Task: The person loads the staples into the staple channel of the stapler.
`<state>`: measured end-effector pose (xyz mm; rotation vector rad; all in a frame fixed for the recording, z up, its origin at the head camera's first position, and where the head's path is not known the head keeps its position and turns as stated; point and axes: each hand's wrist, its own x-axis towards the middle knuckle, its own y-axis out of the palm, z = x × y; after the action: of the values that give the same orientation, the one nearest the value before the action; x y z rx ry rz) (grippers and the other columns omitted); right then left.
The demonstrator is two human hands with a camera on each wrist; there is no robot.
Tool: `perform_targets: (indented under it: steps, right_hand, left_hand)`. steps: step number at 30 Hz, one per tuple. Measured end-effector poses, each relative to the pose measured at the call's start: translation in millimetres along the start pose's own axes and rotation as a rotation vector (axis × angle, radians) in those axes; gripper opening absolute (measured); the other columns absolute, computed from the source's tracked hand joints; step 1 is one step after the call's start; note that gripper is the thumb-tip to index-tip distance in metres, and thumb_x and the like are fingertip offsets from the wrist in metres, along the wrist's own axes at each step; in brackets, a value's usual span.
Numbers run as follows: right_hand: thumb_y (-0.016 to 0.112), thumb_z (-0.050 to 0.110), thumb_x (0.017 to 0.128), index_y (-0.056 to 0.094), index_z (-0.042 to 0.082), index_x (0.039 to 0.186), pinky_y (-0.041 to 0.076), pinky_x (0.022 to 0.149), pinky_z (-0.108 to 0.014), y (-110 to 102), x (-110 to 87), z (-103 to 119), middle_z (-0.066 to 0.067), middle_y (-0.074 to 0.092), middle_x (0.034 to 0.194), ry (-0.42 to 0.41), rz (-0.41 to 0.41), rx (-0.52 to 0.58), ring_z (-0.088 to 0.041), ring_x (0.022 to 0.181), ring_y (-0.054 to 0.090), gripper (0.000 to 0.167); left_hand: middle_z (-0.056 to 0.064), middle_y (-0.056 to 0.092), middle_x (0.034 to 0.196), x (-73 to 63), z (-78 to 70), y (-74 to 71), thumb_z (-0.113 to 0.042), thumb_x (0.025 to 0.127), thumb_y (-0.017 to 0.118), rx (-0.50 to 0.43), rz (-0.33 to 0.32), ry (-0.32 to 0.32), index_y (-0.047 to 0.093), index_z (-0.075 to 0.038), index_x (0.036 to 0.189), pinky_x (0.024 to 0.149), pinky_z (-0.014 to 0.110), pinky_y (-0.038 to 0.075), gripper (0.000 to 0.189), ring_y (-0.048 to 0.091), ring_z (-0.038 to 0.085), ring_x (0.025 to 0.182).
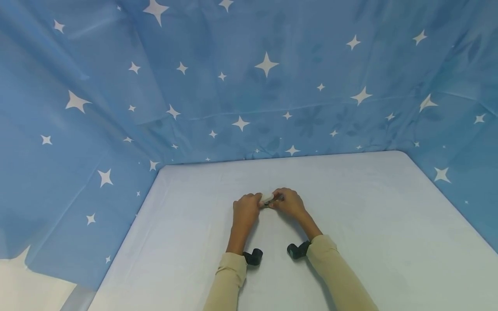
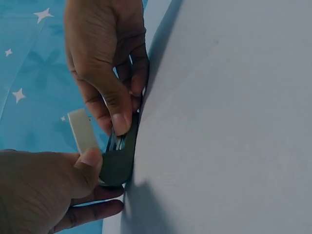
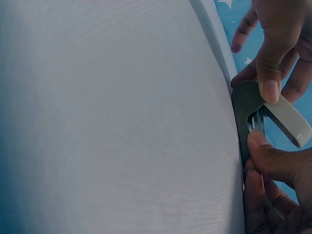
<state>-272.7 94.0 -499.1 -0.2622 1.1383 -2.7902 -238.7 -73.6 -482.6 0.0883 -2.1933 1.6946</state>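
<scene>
A small stapler (image 1: 266, 198) with its cover swung up is held between both hands above the white table. Its base (image 2: 118, 168) is dark grey and its raised cover (image 3: 291, 119) is white. Bright metal (image 2: 114, 142) shows in the channel between them. My left hand (image 1: 246, 210) grips the hinge end, thumb near the foot of the cover. From the other end, my right hand (image 1: 289, 203) pinches the base, its thumb (image 3: 257, 140) pressed on the metal in the channel. Whether loose staples lie under that thumb is hidden.
The white table (image 1: 350, 194) spreads around both arms. A blue curtain (image 1: 218, 95) with white stars hangs behind it and along its sides. Each wrist carries a small black camera, one on the left (image 1: 254, 257) and one on the right (image 1: 297, 250).
</scene>
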Motion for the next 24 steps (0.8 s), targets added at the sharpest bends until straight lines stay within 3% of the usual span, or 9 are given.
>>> perform_targets:
  steps: [4, 8, 11, 14, 19, 24]
  right_hand:
    - [0.081, 0.019, 0.077, 0.074, 0.011, 0.097, 0.047, 0.071, -0.034, 1.4, 1.5, 0.6, -0.005, 0.073, 0.095, -0.003, 0.002, -0.013, -0.017, 0.079, 0.061, 0.023]
    - [0.081, 0.020, 0.078, 0.073, 0.009, 0.100, 0.048, 0.075, -0.035, 0.4, 1.1, 1.6, -0.008, 0.073, 0.100, 0.010, 0.020, 0.016, -0.017, 0.082, 0.062, 0.026]
    - [0.078, 0.022, 0.083, 0.069, 0.002, 0.108, 0.053, 0.077, -0.031, -2.4, -0.9, 0.9, -0.015, 0.069, 0.108, 0.046, 0.102, 0.167, -0.017, 0.081, 0.069, 0.033]
    - [0.069, 0.033, 0.091, 0.063, -0.005, 0.117, 0.058, 0.073, -0.027, -5.1, -2.1, -0.2, -0.021, 0.070, 0.106, 0.112, 0.203, 0.376, -0.018, 0.077, 0.074, 0.047]
    - [0.057, 0.050, 0.095, 0.054, -0.010, 0.128, 0.059, 0.067, -0.026, -5.6, -0.5, 1.7, -0.020, 0.075, 0.089, 0.208, 0.237, 0.568, -0.019, 0.075, 0.075, 0.068]
    - [0.058, 0.038, 0.098, 0.058, -0.007, 0.124, 0.058, 0.064, -0.024, -2.6, -0.2, 2.9, -0.020, 0.074, 0.089, 0.263, 0.198, 0.592, -0.016, 0.068, 0.074, 0.052]
  left_hand:
    - [0.005, 0.075, 0.095, -0.3, -1.0, -1.0, -0.032, 0.087, 0.068, -0.005, 0.010, -0.017, 0.072, -0.019, 0.115, 0.061, 0.042, 0.053, 0.031, 0.071, 0.023, 0.084]
    - [0.006, 0.073, 0.101, -3.8, 6.5, 9.6, -0.034, 0.087, 0.068, -0.200, -0.016, -0.068, 0.072, -0.018, 0.117, 0.071, 0.041, 0.054, 0.034, 0.068, 0.024, 0.091]
    - [0.006, 0.071, 0.105, -5.7, 14.5, 22.3, -0.037, 0.087, 0.067, -0.408, -0.028, -0.109, 0.072, -0.018, 0.118, 0.084, 0.042, 0.053, 0.037, 0.067, 0.024, 0.097]
    - [0.006, 0.072, 0.105, -6.0, 19.2, 29.6, -0.037, 0.087, 0.067, -0.526, -0.044, -0.112, 0.072, -0.018, 0.116, 0.090, 0.045, 0.051, 0.035, 0.068, 0.023, 0.099]
    - [0.006, 0.074, 0.101, -4.9, 21.3, 30.1, -0.036, 0.086, 0.069, -0.584, -0.073, -0.112, 0.072, -0.016, 0.113, 0.087, 0.043, 0.051, 0.034, 0.068, 0.022, 0.094]
    - [0.007, 0.074, 0.098, -6.5, 19.2, 29.3, -0.034, 0.084, 0.071, -0.607, -0.087, -0.132, 0.073, -0.014, 0.110, 0.084, 0.039, 0.052, 0.033, 0.069, 0.021, 0.090]
